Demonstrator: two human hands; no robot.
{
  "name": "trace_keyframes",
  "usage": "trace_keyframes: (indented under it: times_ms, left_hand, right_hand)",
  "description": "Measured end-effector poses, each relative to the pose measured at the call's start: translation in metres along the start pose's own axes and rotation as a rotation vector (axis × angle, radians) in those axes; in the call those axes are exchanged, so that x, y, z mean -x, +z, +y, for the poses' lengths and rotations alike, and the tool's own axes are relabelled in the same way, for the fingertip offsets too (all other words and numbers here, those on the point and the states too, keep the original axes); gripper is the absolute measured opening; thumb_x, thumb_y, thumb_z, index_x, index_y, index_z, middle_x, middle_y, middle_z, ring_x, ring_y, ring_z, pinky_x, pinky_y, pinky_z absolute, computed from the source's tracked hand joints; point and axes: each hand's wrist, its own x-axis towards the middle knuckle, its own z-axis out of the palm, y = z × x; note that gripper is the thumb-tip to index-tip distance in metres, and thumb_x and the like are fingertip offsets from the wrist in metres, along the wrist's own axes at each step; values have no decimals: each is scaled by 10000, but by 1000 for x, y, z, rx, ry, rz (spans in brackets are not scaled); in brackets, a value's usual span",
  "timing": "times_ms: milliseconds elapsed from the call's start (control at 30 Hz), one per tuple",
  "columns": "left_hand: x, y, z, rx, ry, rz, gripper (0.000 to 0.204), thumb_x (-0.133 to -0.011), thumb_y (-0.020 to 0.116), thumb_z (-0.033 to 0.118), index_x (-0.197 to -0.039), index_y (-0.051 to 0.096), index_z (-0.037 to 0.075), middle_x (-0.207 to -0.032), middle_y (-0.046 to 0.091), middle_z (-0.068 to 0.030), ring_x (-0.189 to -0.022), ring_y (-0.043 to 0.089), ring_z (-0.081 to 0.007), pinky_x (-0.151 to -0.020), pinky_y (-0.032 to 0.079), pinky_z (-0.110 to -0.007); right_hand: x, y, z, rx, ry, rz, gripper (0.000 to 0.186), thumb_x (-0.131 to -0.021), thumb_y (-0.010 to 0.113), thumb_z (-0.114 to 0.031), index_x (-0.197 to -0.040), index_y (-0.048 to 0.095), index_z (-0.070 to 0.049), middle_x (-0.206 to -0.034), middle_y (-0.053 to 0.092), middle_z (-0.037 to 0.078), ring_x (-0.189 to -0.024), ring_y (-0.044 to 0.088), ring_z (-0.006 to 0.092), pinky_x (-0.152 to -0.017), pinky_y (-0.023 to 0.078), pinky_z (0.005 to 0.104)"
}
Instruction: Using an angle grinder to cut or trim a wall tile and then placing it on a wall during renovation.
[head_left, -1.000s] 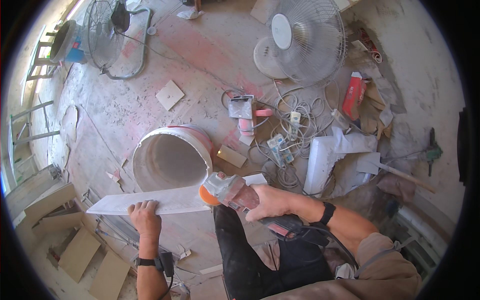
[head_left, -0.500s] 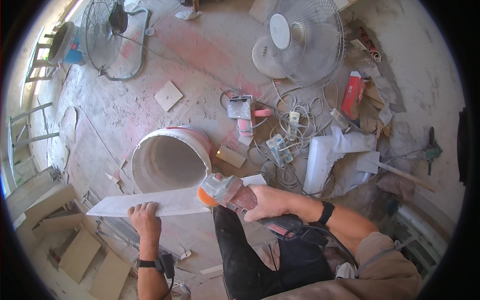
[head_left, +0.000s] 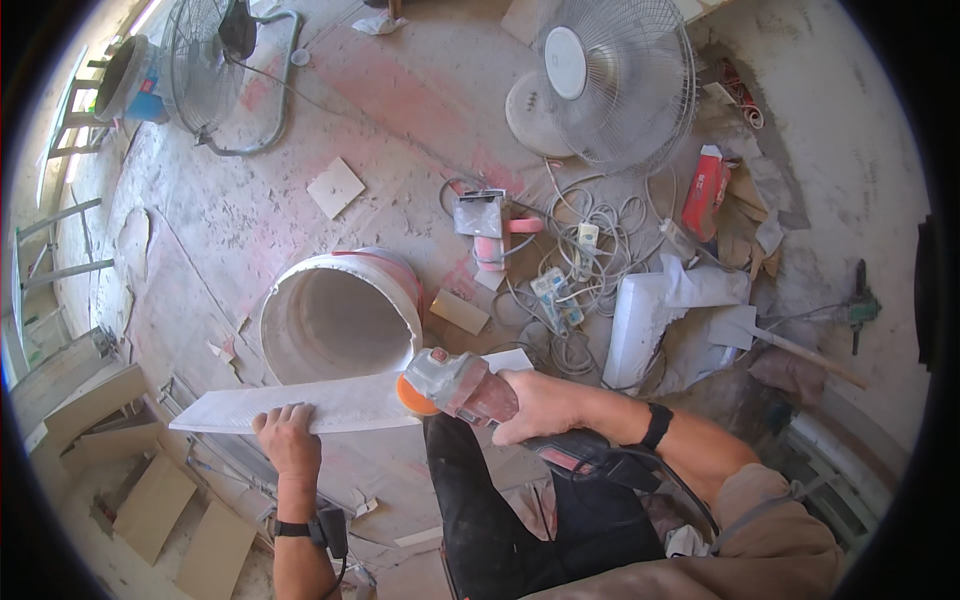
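Observation:
A long white tile strip [head_left: 330, 405] lies across the rim of a white bucket [head_left: 340, 318] and my knee. My left hand [head_left: 287, 437] presses down on the strip's near edge, left of centre. My right hand [head_left: 535, 405] grips an angle grinder [head_left: 462, 385] with a grey head and red body. Its orange disc [head_left: 412, 393] sits against the strip's edge near the bucket's right side. A black watch is on each wrist.
Two standing fans: one at top left [head_left: 205, 65], one at top right [head_left: 615, 80]. Tangled cables and a power strip [head_left: 560, 285] lie beyond the bucket. Loose tile pieces [head_left: 335, 187] on the dusty floor, cut boards [head_left: 160, 505] at lower left, a trowel [head_left: 770, 338] at right.
The grinder has shifted slightly left along the strip's edge. My left hand stays pressed on the strip in the same spot.

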Motion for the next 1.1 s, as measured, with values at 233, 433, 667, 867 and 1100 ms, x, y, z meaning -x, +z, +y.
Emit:
trace_keyframes:
  times_ms: [233, 433, 667, 867, 1100]
  left_hand:
    - [1, 0, 1, 0, -1, -9, 194, -728, 646, 10, -851, 743, 124, -889, 736, -52, -889, 657, -278, -888, 430, -416]
    - [-1, 0, 1, -2, 3, -4, 203, -727, 645, 6, -857, 744, 124, -891, 734, -53, -893, 657, -277, -892, 432, -421]
    - [1, 3, 3, 3, 24, 17, 212, -730, 640, 4, -870, 750, 119, -892, 733, -57, -892, 659, -279, -888, 434, -425]
    - [2, 5, 1, 20, 29, 40, 203, -728, 644, 4, -860, 745, 120, -882, 729, -59, -879, 655, -285, -880, 435, -421]
    - [-1, 1, 0, -1, 14, 30, 203, -728, 642, 1, -859, 746, 116, -881, 728, -59, -873, 653, -288, -877, 436, -415]
  right_hand:
    - [2, 5, 1, -123, -18, -6, 579, -724, 824, -229, -1181, 604, 50, -1079, 685, 113, -978, 634, 171, -900, 519, 334]
    - [10, 4, -7, -80, -8, 29, 591, -721, 825, -233, -1181, 598, 60, -1080, 687, 119, -983, 638, 182, -911, 518, 336]
    - [6, 2, 1, -38, 66, -1, 619, -715, 824, -245, -1196, 587, 66, -1083, 685, 150, -983, 650, 212, -917, 517, 349]
    - [0, 3, 3, -8, 85, 35, 624, -711, 825, -249, -1197, 588, 63, -1072, 682, 145, -983, 651, 211, -906, 515, 351]
    - [3, 5, 6, -28, -11, 60, 632, -710, 817, -262, -1199, 587, 65, -1058, 687, 168, -967, 661, 228, -892, 522, 364]
